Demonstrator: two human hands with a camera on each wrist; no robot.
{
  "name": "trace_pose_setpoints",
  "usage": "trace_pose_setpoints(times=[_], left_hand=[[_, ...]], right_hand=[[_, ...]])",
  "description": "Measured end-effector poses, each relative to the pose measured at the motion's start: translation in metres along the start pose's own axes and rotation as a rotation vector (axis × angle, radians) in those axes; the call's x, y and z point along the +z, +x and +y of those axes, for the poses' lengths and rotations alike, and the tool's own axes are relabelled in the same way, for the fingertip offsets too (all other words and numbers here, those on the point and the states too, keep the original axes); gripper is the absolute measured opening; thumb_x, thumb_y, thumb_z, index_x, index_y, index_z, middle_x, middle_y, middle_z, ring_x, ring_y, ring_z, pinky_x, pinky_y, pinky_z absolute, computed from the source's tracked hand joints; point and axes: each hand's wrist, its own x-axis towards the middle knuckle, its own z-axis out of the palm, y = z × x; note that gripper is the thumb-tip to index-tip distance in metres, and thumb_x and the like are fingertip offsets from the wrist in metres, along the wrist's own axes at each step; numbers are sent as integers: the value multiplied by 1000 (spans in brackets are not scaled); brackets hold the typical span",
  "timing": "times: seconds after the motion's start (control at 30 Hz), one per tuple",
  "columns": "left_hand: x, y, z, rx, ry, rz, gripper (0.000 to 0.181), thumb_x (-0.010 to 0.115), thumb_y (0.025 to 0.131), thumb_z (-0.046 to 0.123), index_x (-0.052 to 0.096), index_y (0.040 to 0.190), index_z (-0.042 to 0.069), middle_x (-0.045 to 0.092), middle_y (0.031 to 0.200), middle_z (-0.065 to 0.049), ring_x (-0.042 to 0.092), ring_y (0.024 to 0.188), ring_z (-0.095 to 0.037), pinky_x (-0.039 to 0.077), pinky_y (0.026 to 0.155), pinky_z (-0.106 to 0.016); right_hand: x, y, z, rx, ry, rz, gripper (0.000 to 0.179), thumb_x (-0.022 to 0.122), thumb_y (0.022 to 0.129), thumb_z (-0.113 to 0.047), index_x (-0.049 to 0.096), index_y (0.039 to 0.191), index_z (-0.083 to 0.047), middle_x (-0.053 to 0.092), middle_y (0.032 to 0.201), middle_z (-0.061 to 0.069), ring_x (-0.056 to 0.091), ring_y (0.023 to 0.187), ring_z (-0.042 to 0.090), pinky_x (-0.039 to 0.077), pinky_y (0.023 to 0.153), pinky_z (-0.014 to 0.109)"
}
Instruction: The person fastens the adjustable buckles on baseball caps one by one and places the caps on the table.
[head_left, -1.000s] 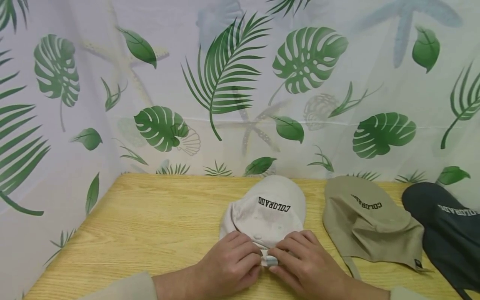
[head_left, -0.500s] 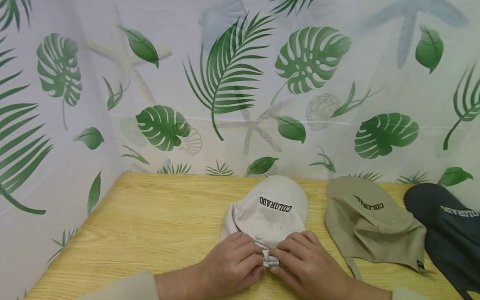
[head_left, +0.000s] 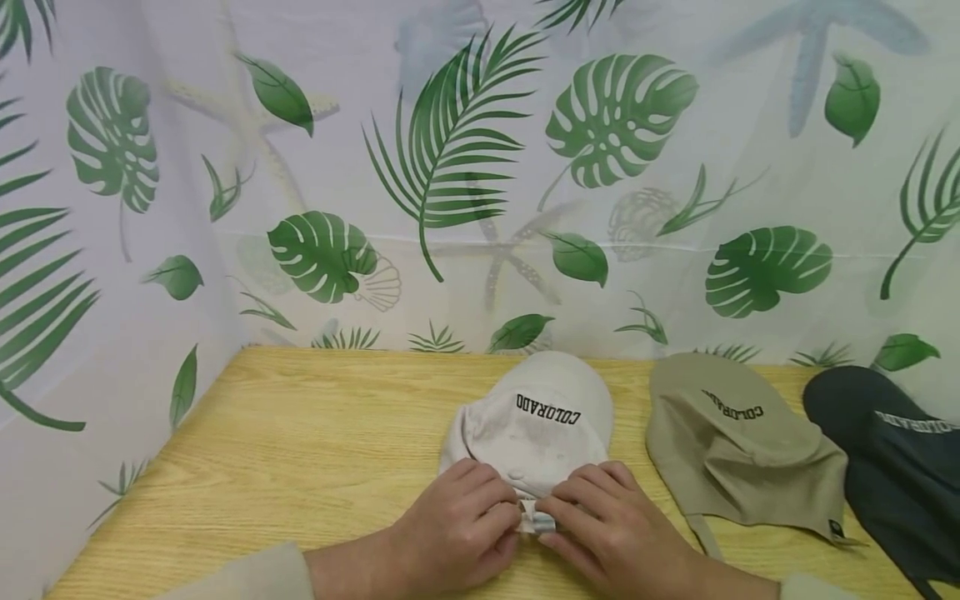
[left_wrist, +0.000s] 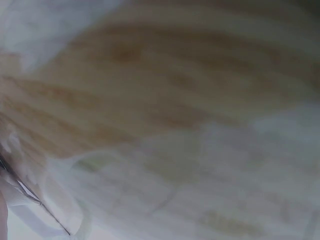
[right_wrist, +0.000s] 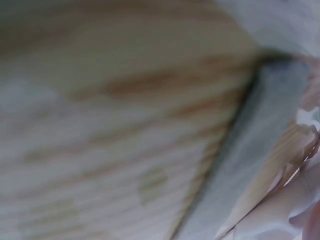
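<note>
A white cap [head_left: 555, 450] lies on the wooden table, its black COLORADO lettering upside down and its brim pointing away from me. Both hands are at the cap's near edge. My left hand [head_left: 461, 525] pinches one side of the short pale strap [head_left: 527, 518], fingers curled. From the other side my right hand [head_left: 611, 525] pinches the strap beside a small shiny silvery piece [head_left: 544, 522] that looks like a buckle. Fingers hide the strap's ends. The wrist views are mostly blurred tabletop.
Right of the white cap lies a khaki cap [head_left: 720, 408] with its strap hanging toward me. Farther right, a dark navy cap [head_left: 855, 408] is cut by the frame edge. Behind the table [head_left: 315, 433] hangs a leaf-print curtain [head_left: 480, 317], which also covers the left side.
</note>
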Motion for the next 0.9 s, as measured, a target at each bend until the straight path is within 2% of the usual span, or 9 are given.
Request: trace_pose_setpoints(times=[0.13, 0.6, 0.9], left_hand=[[0, -1, -1, 11, 0, 10, 11, 56, 86, 15, 65, 80, 16, 65, 86, 6, 60, 82, -10, 47, 78, -25], [2, -1, -1, 40, -8, 22, 5, 63, 85, 15, 69, 84, 16, 68, 88, 6, 63, 85, -10, 49, 80, -24], [1, -1, 0, 12, -7, -2, 6, 62, 86, 16, 68, 85, 17, 67, 89, 6, 62, 86, -10, 47, 80, -25]], right_hand=[[1, 1, 0, -5, 1, 0, 27, 54, 102, -34, 74, 103, -15, 64, 96, -7, 57, 86, 13, 38, 79, 29], [-1, 1, 0, -2, 4, -26, 28, 53, 102, -35, 73, 105, -16, 64, 97, -8, 57, 89, 13, 38, 83, 30], [-1, 0, 0, 3, -5, -38, 29, 53, 103, -36, 73, 104, -16, 65, 98, -8, 57, 89, 12, 38, 83, 30]])
